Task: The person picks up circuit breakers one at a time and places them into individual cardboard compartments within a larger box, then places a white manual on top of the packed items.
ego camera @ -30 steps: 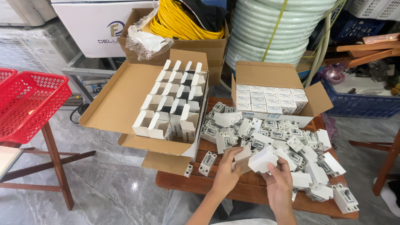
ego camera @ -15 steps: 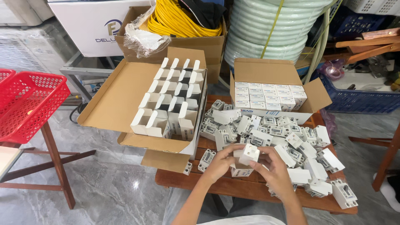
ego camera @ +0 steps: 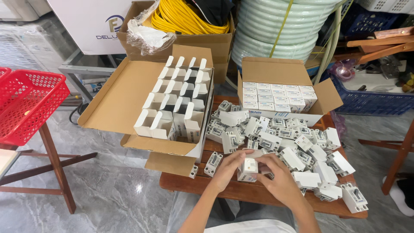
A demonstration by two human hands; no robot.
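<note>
Both my hands are clamped on one small white box [ego camera: 249, 169], my left hand [ego camera: 227, 169] on its left side and my right hand [ego camera: 280, 181] on its right, above the near edge of the wooden surface [ego camera: 241, 192]. A heap of white switches [ego camera: 284, 142] lies just beyond it.

Three open cardboard boxes [ego camera: 142, 95], one red basket [ego camera: 26, 103], two hands [ego camera: 226, 170]; the loose white switch parts [ego camera: 293, 159] are too many to count.
</note>
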